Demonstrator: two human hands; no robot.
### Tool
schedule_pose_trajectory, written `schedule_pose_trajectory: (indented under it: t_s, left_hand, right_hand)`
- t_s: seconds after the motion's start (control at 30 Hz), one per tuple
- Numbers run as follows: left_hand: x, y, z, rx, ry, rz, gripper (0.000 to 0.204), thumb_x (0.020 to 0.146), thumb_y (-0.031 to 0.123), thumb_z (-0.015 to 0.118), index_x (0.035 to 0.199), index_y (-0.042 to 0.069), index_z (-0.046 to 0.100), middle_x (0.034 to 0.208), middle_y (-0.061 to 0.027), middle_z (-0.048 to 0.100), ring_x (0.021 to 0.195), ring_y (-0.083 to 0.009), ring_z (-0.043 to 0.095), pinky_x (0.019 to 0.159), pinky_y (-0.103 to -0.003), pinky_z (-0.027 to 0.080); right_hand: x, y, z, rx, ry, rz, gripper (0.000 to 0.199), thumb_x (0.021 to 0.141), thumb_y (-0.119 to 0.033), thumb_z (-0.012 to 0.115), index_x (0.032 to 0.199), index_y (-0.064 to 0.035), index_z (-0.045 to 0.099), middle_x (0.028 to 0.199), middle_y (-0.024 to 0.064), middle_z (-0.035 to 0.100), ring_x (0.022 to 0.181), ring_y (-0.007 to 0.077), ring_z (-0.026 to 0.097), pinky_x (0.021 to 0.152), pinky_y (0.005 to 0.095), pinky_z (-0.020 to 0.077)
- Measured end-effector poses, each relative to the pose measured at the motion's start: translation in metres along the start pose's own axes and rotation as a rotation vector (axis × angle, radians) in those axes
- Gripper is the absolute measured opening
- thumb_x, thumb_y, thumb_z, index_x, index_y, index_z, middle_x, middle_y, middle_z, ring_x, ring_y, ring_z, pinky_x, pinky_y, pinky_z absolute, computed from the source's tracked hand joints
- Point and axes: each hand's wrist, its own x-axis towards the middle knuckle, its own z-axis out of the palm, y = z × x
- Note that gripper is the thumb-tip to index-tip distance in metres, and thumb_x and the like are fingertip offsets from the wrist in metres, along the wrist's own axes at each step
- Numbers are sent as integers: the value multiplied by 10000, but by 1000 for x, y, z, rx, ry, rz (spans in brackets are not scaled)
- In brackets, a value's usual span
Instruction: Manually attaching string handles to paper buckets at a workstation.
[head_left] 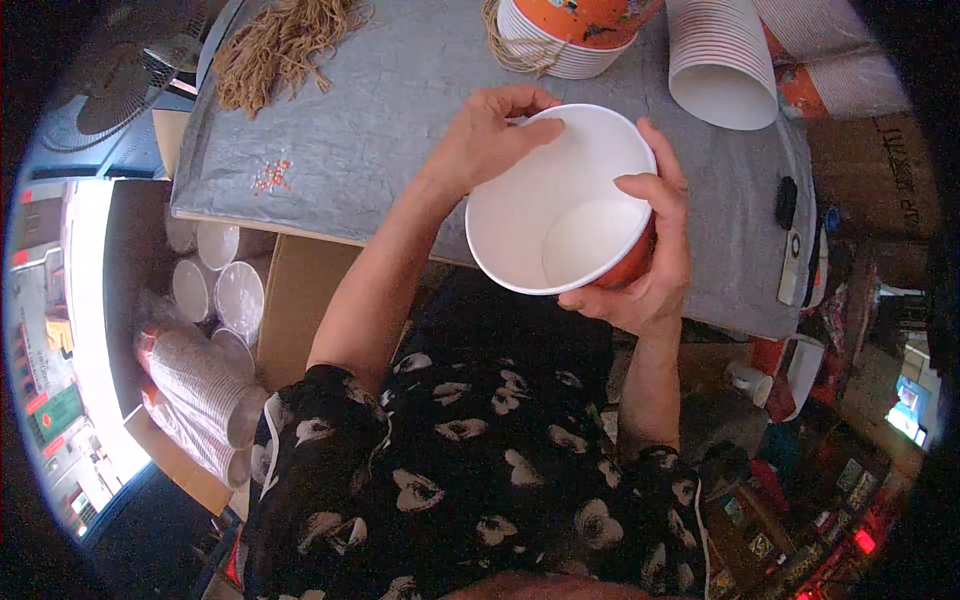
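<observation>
A large paper bucket [530,200], white inside with an orange-red outer wall, is held tilted between my hands over the table's near edge, its mouth facing me. My left hand [500,140] grips the far-left rim, the thumb reaching over the inside and the fingers behind. On the right side, my right hand [655,265] wraps round the outer wall, with a finger bent over the rim. Nothing shows inside the bucket.
A grey-covered table [380,140] carries a bundle of brown cord [285,50], a corded stack of orange-and-white buckets [565,50], and a tipped stack [720,75]. A small black object [787,203] lies at the right edge. Plastic-wrapped bucket stacks [195,400] stand lower left beside cardboard [310,300].
</observation>
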Motion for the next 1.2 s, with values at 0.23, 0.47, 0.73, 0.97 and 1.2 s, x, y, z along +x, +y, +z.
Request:
schedule_pose_trajectory:
  t_s: [0.23, 0.47, 0.73, 0.97, 1.2]
  left_hand:
    - [-3, 2, 0, -44, 6, -35, 220, 856, 199, 701, 972, 12, 699, 855, -27, 695, 723, -88, 631, 640, -263, 520]
    - [-12, -2, -5, -499, 7, -269, 283, 938, 256, 673, 1054, 0, 696, 907, -55, 711, 770, -125, 670, 703, -276, 554]
    - [-45, -21, -54, -676, 182, -178, 258, 951, 193, 654, 1119, -3, 636, 1038, -109, 693, 959, -171, 661, 848, -284, 537]
    - [-125, -13, -152, -75, 676, 23, 166, 912, 126, 696, 976, -27, 710, 874, -91, 718, 803, -155, 697, 724, -265, 559]
    - [-154, -39, -219, 511, 794, -16, 190, 887, 91, 671, 1033, -16, 730, 859, -130, 742, 772, -160, 715, 706, -268, 549]
  right_hand:
    - [1, -1, -1, -15, 26, -14, 926, 517, -510, 930, 1229, -88, 515, 1479, 324, 330, 1343, 443, 403, 1096, 534, 339]
    - [2, -3, -1, -41, 90, -24, 839, 513, -451, 949, 1132, -67, 535, 1437, 301, 408, 1312, 426, 448, 1078, 523, 375]
    - [3, -34, -46, -335, 32, 61, 405, 608, -31, 859, 850, -52, 535, 1325, 175, 595, 1276, 347, 512, 1079, 478, 381]
    - [-9, 4, -4, -310, 117, 92, 416, 619, -89, 876, 856, -77, 535, 1383, 158, 551, 1316, 386, 465, 1084, 505, 378]
    - [-11, 5, 18, -293, 187, 58, 477, 674, -160, 875, 1046, -79, 588, 1426, 191, 491, 1323, 385, 455, 1099, 500, 359]
